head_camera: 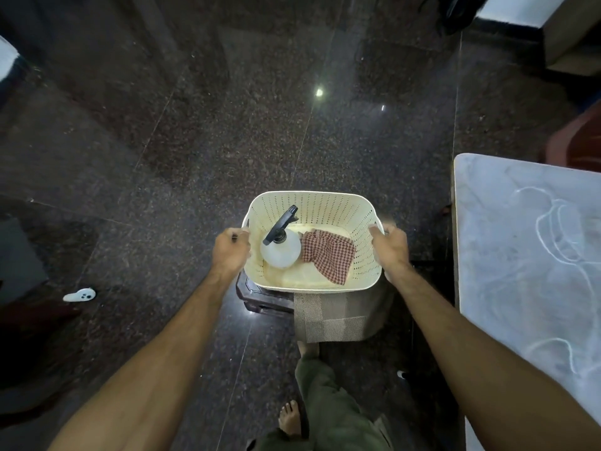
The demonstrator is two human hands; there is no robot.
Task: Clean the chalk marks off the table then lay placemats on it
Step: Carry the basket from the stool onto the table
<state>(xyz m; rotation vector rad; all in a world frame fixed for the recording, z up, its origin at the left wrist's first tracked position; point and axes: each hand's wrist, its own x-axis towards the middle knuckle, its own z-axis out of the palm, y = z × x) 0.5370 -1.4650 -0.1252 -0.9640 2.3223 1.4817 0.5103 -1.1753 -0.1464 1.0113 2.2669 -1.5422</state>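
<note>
A cream perforated plastic basket (325,206) is held above the dark floor. My left hand (231,247) grips its left handle and my right hand (390,244) grips its right handle. Inside lie a white spray bottle (281,250) with a black trigger head and a red-and-white checked cloth (328,253). Beneath the basket, beige woven placemats (331,320) rest on a dark stool (260,297). The grey table (527,255) at the right carries white chalk marks (559,236).
The floor is dark polished granite. A small white controller-like object (79,295) lies on the floor at the left. My bare foot (291,418) and a green trouser leg show at the bottom. A reddish seat (579,141) stands beyond the table.
</note>
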